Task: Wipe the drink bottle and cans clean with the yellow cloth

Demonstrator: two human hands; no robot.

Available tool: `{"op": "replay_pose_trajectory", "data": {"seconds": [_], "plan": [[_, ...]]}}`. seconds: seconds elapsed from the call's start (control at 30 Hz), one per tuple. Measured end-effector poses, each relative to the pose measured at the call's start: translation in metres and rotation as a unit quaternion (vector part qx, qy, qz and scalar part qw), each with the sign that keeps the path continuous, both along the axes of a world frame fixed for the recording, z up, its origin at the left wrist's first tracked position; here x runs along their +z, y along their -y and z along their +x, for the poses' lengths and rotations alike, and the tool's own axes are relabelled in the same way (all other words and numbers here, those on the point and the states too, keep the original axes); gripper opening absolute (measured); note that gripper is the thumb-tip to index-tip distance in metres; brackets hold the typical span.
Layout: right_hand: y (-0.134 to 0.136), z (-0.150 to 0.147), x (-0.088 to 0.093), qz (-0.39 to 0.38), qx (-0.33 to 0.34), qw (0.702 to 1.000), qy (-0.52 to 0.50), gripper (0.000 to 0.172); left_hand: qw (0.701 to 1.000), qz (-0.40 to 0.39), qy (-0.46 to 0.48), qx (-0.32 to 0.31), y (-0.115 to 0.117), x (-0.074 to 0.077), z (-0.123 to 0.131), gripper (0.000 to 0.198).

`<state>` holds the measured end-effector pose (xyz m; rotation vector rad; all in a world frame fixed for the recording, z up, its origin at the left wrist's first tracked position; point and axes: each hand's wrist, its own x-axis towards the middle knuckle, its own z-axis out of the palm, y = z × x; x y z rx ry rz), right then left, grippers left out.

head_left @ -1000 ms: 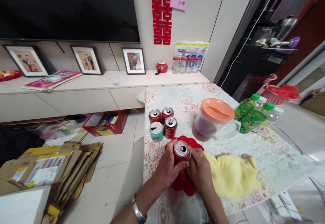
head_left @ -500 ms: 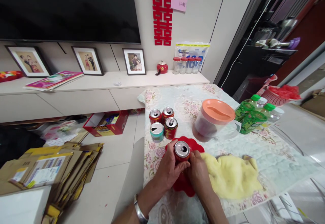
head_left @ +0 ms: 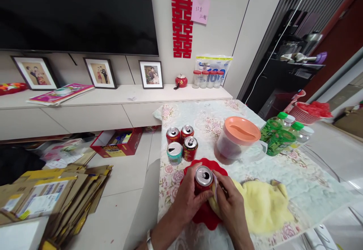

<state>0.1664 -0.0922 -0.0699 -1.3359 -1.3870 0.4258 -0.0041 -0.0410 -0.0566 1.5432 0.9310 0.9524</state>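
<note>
An opened red drink can (head_left: 203, 177) stands upright in my left hand (head_left: 187, 197), whose fingers wrap round its left side. My right hand (head_left: 231, 201) pinches a corner of the yellow cloth (head_left: 265, 206) against the can's right side. Most of that cloth lies spread on the table to the right. Under both hands is a red scalloped plate (head_left: 208, 219), partly hidden by them. Just beyond it stand three more red cans (head_left: 190, 148) and a teal can (head_left: 174, 153), grouped together with their tops up.
A pitcher with an orange lid (head_left: 241, 131) stands behind the cloth. Several green-labelled bottles (head_left: 282, 138) are at the table's right edge. Flattened cardboard (head_left: 65, 193) and a red box (head_left: 119, 144) lie on the floor at left.
My right hand has brought part of the yellow cloth up against the can. The can stays in my left hand. The whole view has shifted slightly.
</note>
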Motion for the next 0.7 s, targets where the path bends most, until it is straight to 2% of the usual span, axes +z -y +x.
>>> {"op": "replay_pose_trajectory", "data": {"seconds": [0.13,0.3,0.43,0.53,0.7], "plan": [[0.007,-0.003,0.013,0.033,0.016,0.999,-0.031,0.03,0.997,-0.013,0.075,-0.029,0.01,0.016,0.001,0.083],[0.013,-0.013,0.01,0.028,0.017,0.997,-0.077,0.04,0.978,-0.053,0.193,-0.06,0.023,0.035,0.012,0.073],[0.015,-0.015,0.002,-0.02,0.041,0.99,-0.136,0.052,0.98,-0.033,0.187,-0.059,0.029,0.03,0.017,0.073],[0.019,-0.014,-0.003,-0.063,0.051,0.979,-0.188,0.065,0.988,0.024,0.151,-0.033,0.03,0.021,0.019,0.077],[0.022,-0.016,-0.004,-0.111,0.01,0.97,-0.217,0.067,0.99,0.105,0.097,0.017,0.027,0.023,0.023,0.068]]}}
